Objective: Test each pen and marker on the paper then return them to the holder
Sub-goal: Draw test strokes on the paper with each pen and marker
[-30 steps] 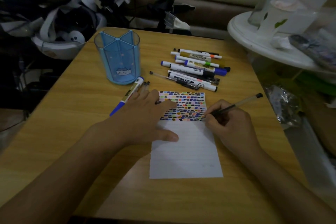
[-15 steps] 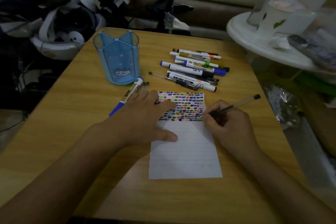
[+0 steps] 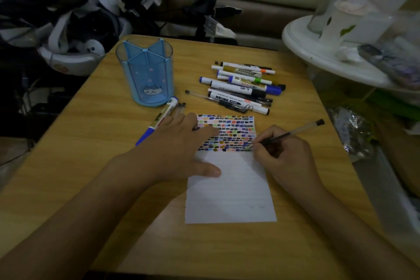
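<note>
A white lined paper (image 3: 229,191) lies on the wooden table (image 3: 95,154), its upper part covered with rows of small coloured marks. My right hand (image 3: 284,154) grips a clear black-capped pen (image 3: 295,132), its tip touching the paper's right edge at the lowest row of marks. My left hand (image 3: 179,150) rests flat on the paper's left side, fingers spread. A blue divided holder (image 3: 145,75) with a cat picture stands empty at the back left. Several pens and markers (image 3: 243,88) lie in a pile behind the paper. A blue-capped marker (image 3: 159,120) and thin pens lie by the holder.
A white round stand (image 3: 318,52) with a pale container and clutter sits at the right, past the table edge. Dark and white gear is heaped behind the table's far left corner (image 3: 68,29). A crinkled foil wrapper (image 3: 350,134) lies at the right.
The pen tip has shifted only slightly along the lowest row of marks. My left hand stays pressed on the paper.
</note>
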`<act>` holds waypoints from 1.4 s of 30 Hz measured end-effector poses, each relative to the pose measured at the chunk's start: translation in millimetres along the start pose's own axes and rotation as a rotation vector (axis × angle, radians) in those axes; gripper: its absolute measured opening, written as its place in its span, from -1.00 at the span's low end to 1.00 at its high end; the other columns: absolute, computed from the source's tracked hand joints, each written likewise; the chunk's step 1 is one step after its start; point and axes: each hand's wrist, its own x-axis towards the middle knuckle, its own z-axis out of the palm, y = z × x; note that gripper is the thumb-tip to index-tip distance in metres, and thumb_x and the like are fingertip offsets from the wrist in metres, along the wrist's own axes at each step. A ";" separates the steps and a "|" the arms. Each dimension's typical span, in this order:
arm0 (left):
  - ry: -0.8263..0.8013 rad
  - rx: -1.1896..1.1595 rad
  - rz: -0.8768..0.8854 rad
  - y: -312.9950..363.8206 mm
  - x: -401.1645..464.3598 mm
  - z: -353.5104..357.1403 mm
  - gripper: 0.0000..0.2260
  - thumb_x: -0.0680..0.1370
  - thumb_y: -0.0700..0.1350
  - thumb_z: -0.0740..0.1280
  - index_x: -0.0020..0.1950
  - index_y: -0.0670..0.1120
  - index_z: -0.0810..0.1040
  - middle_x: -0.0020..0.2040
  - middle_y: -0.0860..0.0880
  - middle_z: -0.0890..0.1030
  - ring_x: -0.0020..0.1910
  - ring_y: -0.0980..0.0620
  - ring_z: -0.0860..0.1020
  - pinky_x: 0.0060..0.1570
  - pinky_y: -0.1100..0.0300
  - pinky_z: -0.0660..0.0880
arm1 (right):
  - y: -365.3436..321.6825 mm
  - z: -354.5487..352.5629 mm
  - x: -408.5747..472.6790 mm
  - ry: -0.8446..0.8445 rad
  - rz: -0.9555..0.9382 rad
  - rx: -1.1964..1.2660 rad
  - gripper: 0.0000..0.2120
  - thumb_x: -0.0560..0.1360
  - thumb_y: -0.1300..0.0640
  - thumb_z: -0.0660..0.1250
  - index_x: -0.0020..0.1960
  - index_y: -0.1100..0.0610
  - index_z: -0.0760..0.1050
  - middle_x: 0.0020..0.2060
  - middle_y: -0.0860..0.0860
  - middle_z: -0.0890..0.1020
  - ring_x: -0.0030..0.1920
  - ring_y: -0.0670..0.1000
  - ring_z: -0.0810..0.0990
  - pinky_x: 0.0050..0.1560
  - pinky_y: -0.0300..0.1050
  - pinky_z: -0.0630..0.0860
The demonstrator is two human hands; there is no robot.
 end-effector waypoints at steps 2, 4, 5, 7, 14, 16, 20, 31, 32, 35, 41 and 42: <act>0.001 -0.005 0.001 -0.3 0.0 0.3 -0.21 0.39 0.53 0.12 0.54 0.23 0.07 0.23 0.03 0.26 0.26 0.02 0.24 0.34 0.04 0.21 | 0.7 0.3 0.3 0.016 0.008 -0.002 -0.85 0.50 0.24 0.42 -0.14 0.00 0.57 -0.34 -0.15 0.60 -0.25 -0.20 0.57 -0.35 -0.42 0.43; -0.002 -0.008 -0.001 -0.4 0.4 0.6 -0.21 0.38 0.53 0.12 0.54 0.23 0.07 0.23 0.03 0.26 0.25 0.02 0.24 0.33 0.04 0.22 | 0.0 0.5 0.5 0.009 0.009 0.000 -0.84 0.50 0.23 0.42 -0.14 -0.02 0.56 -0.32 -0.16 0.61 -0.22 -0.21 0.59 -0.32 -0.43 0.44; -0.002 -0.008 -0.002 -0.4 0.5 0.5 -0.21 0.38 0.53 0.12 0.54 0.23 0.07 0.23 0.02 0.27 0.25 0.02 0.24 0.33 0.04 0.21 | -0.8 0.5 0.4 -0.002 0.008 0.003 -0.83 0.51 0.22 0.42 -0.14 -0.05 0.55 -0.31 -0.17 0.61 -0.20 -0.22 0.59 -0.30 -0.44 0.44; -0.006 -0.010 -0.002 -0.3 0.7 0.3 -0.21 0.38 0.53 0.12 0.54 0.24 0.06 0.25 0.02 0.27 0.26 0.02 0.24 0.32 0.04 0.21 | -1.8 0.1 -0.2 -0.005 0.006 0.004 -0.82 0.50 0.22 0.42 -0.14 -0.05 0.55 -0.32 -0.17 0.61 -0.22 -0.23 0.59 -0.33 -0.45 0.43; -0.013 -0.006 -0.001 1.2 0.3 -1.7 -0.20 0.39 0.52 0.12 0.54 0.22 0.06 0.26 0.01 0.27 0.27 0.01 0.25 0.34 0.03 0.22 | -2.6 0.0 -0.6 0.003 0.023 -0.001 -0.84 0.51 0.23 0.42 -0.14 -0.02 0.57 -0.33 -0.17 0.60 -0.24 -0.25 0.58 -0.33 -0.45 0.43; -0.020 -0.014 -0.005 1.6 0.8 -1.5 -0.21 0.39 0.51 0.14 0.54 0.22 0.06 0.28 0.02 0.27 0.28 0.01 0.25 0.32 0.04 0.21 | -2.2 -0.9 0.0 0.006 0.038 0.017 -0.83 0.51 0.22 0.41 -0.14 -0.04 0.56 -0.33 -0.16 0.60 -0.23 -0.24 0.58 -0.33 -0.43 0.43; -0.021 -0.026 -0.009 2.9 2.0 -2.6 -0.21 0.40 0.50 0.17 0.55 0.22 0.05 0.28 0.03 0.28 0.28 0.03 0.25 0.30 0.07 0.22 | -1.1 -3.4 2.6 -0.001 0.047 0.096 -0.89 0.53 0.08 0.38 -0.09 -0.15 0.57 -0.24 -0.17 0.65 -0.17 -0.13 0.62 -0.23 -0.23 0.56; 0.246 -0.141 -0.030 17.1 0.2 -5.3 -0.53 0.60 0.27 0.10 0.46 0.14 0.20 0.22 0.04 0.48 0.13 0.05 0.41 0.00 0.12 0.39 | -24.3 -8.4 7.2 0.045 0.106 0.431 -0.93 0.57 0.15 0.35 0.00 0.04 0.60 -0.23 -0.01 0.70 -0.22 -0.08 0.68 -0.26 -0.27 0.57; 0.296 -0.188 -0.026 19.0 -0.2 -6.0 -0.63 0.64 0.17 0.09 0.41 0.11 0.25 0.19 0.03 0.51 0.08 0.05 0.43 -0.04 0.12 0.39 | -27.5 -8.7 8.0 0.031 0.127 0.488 -0.93 0.57 0.18 0.35 0.01 0.05 0.59 -0.24 0.02 0.71 -0.23 -0.05 0.69 -0.27 -0.25 0.58; 0.356 -0.295 0.007 22.1 -1.3 -9.7 -0.78 0.68 -0.06 0.10 0.31 0.05 0.34 0.10 0.00 0.54 -0.03 0.04 0.44 -0.08 0.07 0.42 | -34.5 -7.7 8.8 -0.018 0.174 0.601 -0.95 0.56 0.23 0.36 0.00 0.12 0.59 -0.21 0.07 0.72 -0.18 0.00 0.72 -0.22 -0.22 0.62; 0.354 -0.325 0.012 27.8 2.2 -15.1 -0.79 0.65 -0.11 0.24 0.27 0.06 0.43 0.05 0.03 0.62 -0.07 0.05 0.52 -0.14 0.11 0.49 | -37.0 -4.7 11.7 -0.057 0.209 0.677 -0.94 0.57 0.23 0.35 -0.05 0.13 0.59 -0.22 0.07 0.72 -0.13 0.06 0.72 -0.17 -0.15 0.64; 0.358 -0.342 0.024 28.6 2.4 -15.8 -0.80 0.64 -0.09 0.25 0.26 0.05 0.46 0.03 0.03 0.63 -0.09 0.07 0.52 -0.17 0.14 0.47 | -37.0 -4.6 12.1 -0.063 0.210 0.685 -0.93 0.57 0.24 0.35 -0.05 0.13 0.59 -0.22 0.07 0.71 -0.13 0.06 0.72 -0.17 -0.15 0.65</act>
